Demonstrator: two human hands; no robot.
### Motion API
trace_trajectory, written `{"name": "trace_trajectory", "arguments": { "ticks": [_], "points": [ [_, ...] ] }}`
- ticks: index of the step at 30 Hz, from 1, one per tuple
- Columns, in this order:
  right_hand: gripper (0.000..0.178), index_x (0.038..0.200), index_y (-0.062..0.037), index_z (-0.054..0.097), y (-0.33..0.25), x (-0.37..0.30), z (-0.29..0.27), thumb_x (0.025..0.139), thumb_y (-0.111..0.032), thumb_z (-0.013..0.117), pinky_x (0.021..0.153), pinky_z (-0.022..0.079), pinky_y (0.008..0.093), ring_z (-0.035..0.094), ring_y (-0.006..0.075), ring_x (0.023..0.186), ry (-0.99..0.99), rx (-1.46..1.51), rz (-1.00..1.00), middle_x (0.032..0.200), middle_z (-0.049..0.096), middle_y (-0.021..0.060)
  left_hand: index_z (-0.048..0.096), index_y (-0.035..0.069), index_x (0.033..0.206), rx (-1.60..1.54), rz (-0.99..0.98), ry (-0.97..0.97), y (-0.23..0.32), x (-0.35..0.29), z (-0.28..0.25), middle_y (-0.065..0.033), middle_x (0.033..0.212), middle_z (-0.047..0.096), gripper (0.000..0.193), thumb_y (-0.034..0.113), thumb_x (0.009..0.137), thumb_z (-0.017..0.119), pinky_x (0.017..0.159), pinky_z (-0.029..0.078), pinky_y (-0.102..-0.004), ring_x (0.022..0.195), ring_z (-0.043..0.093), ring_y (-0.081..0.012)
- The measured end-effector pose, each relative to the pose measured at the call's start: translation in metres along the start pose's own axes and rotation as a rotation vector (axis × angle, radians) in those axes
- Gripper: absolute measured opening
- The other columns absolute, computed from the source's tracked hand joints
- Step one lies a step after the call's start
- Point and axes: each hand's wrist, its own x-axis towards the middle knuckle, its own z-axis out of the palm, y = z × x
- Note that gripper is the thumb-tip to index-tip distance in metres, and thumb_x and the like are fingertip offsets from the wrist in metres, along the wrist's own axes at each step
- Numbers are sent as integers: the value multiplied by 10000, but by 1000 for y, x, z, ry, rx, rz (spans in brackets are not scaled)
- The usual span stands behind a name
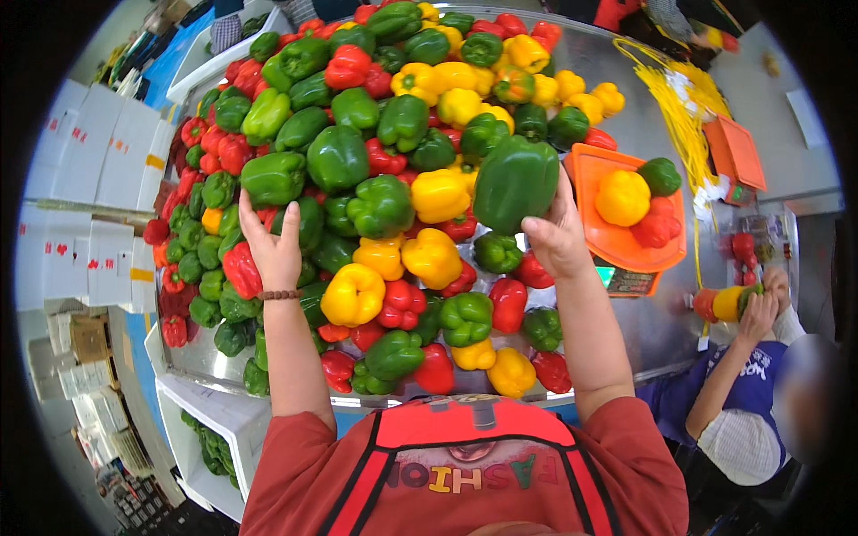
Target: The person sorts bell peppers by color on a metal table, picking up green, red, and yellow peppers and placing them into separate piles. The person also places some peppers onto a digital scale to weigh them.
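My right hand (559,234) grips a large dark green bell pepper (517,186), raised over the pile, with the thumb at its near end. My left hand (273,246) has its fingers apart at the left of the pile. Its fingertips are at the near edge of another green bell pepper (273,179); whether they touch it I cannot tell. Between my hands lie yellow bell peppers (432,257) among red and green ones. Right of my right hand, an orange scale tray (617,248) holds one yellow, one green and one red pepper.
A metal table (626,116) bears the heap. Yellow ties (666,89) and a second orange scale (735,156) lie at the right. There a co-worker's hands (761,313) hold a row of peppers. White boxes (125,152) stand left; a white crate (219,420) sits near left.
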Motion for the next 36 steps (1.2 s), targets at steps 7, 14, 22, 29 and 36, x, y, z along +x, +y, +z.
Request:
{"name": "trace_trajectory", "arguments": {
  "ticks": [7,14,22,29,36],
  "points": [
    [1001,1471,12,217,-13,-60,0,690,-160,818,1101,332,393,402,254,1325,40,-335,-46,1423,390,157,346,-10,1426,-391,21,-217,85,-66,12,-180,1449,379,733,163,818,716,1100,316,-414,1336,374,-288],
    [807,1410,-6,389,5,-101,32,748,-220,797,1055,367,359,485,245,1234,-46,-681,-85,1355,479,139,254,67,1468,-1370,-627,-976,140,-137,45,-87,1427,401,697,245,914,638,1074,366,-384,1314,416,-221],
    [827,1437,-3,334,11,-96,31,844,-444,704,1079,326,350,434,223,1289,-64,-113,207,1381,462,124,382,150,1428,-1708,-1149,-1418,102,-134,54,-122,1283,570,704,651,936,345,651,585,-369,1027,651,-299],
    [787,1393,-14,373,15,-101,33,743,-132,801,1051,390,365,483,217,1232,52,-127,158,1310,500,109,313,154,1469,-1425,-916,-1437,98,-137,57,-70,1393,482,812,659,867,516,925,528,-404,1213,549,-238],
    [757,1372,-41,399,11,-108,28,731,-103,798,1030,409,353,504,200,1189,201,-70,49,1272,515,84,218,115,1496,-1453,-711,-1448,116,-135,61,-60,1405,435,916,206,785,789,979,482,-372,1234,506,-194]
  ]
}}
